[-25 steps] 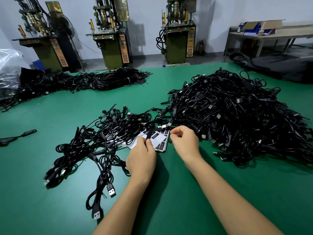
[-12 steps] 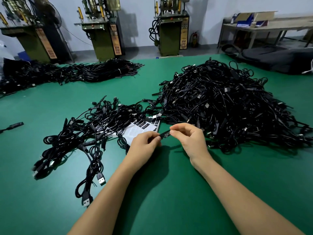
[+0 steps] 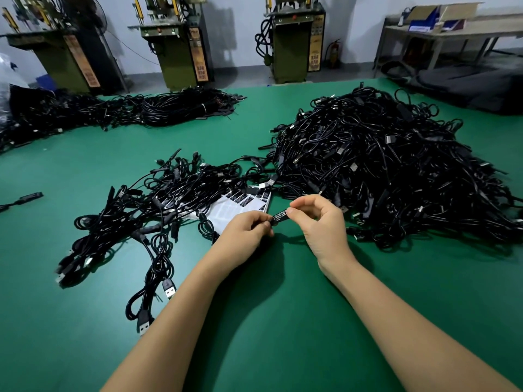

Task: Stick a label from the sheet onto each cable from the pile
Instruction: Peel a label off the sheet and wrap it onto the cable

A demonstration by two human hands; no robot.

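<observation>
Both hands meet above the green worktop [image 3: 283, 321], holding one small black label [image 3: 280, 216] with white print stretched between them. The left hand [image 3: 244, 232] has its fingers curled and pinches the label's left end; the right hand [image 3: 321, 222] pinches the right end between thumb and forefinger, its other fingers curled loosely. The label is lifted clear of the worktop, just in front of the label sheet [image 3: 235, 207].

The sheet lies flat on the worktop, mostly white, with a row of black labels left along its far edge. Its left side is partly covered by a loose spread of black cables [image 3: 147, 210] that reaches toward the person, plugs showing at the near end. To the right of the sheet rises the large pile of cables [image 3: 382, 165], tangled and well heaped. A further bundle of cables [image 3: 175, 108] lies at the far left of the worktop. Beyond the worktop stand three green machines [image 3: 181, 49] against a pale wall.
</observation>
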